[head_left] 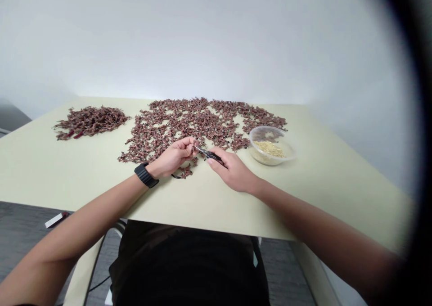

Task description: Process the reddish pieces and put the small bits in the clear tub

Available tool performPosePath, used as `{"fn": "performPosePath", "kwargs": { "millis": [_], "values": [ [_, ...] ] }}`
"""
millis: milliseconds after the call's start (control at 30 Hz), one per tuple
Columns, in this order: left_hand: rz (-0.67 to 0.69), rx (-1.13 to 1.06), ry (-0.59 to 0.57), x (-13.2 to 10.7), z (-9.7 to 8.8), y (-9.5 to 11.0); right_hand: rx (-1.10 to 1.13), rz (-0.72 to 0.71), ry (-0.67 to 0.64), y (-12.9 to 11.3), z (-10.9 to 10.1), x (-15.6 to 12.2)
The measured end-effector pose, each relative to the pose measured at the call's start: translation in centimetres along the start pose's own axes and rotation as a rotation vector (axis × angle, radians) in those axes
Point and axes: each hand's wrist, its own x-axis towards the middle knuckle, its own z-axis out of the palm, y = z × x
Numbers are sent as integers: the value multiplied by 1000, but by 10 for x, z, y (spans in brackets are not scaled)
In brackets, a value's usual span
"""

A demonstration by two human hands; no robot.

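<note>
My right hand (pixel 232 168) is closed around a pair of small pliers (pixel 213 156) with dark handles. Their metal tips point left and meet the fingertips of my left hand (pixel 173 155). That hand, with a black band on its wrist, is pinched on a small reddish-brown piece (pixel 195 149), mostly hidden by the fingers. Beneath and behind both hands spreads a wide layer of small reddish-brown pieces (pixel 189 121) with dark and shiny bits; their exact kind is too small to tell. A few more such pieces (pixel 186 171) lie just under my left hand.
A clear round tub (pixel 270 159) holding small golden bits (pixel 269 148) stands right of my right hand. Another heap of brown pieces (pixel 92 121), with two dark-red items (pixel 78 135), lies at the left on the pale yellow table (pixel 219 211). A white wall rises behind.
</note>
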Motion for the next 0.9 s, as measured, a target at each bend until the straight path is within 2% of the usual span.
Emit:
{"fn": "performPosePath", "kwargs": {
  "millis": [200, 300, 367, 467, 567, 633, 700, 800, 900],
  "values": [
    [33, 42, -15, 2, -3, -3, 42, 8, 2, 2, 0, 1],
    [97, 105, -12, 2, -5, -3, 252, 89, -19, 2, 3, 1],
    [137, 175, -9, 2, -7, -1, 519, 232, -108, 0, 4, 1],
    [168, 276, -4, 1, -10, 3, 928, 461, -320, -8, -1, 2],
    [163, 294, 9, 0, -11, 5, 1095, 583, -473, -13, -8, 3],
    [143, 237, 22, 1, -8, 4, 1062, 586, -456, -13, -8, 4],
    [103, 152, 15, 1, -3, 2, 906, 510, -304, -9, -5, 4],
    [26, 37, -27, 0, 3, 2, 416, 258, 5, -1, 1, 2],
    [-49, -84, -71, -3, 7, 4, -17, 29, 174, 2, 3, 0]
  ]
}}
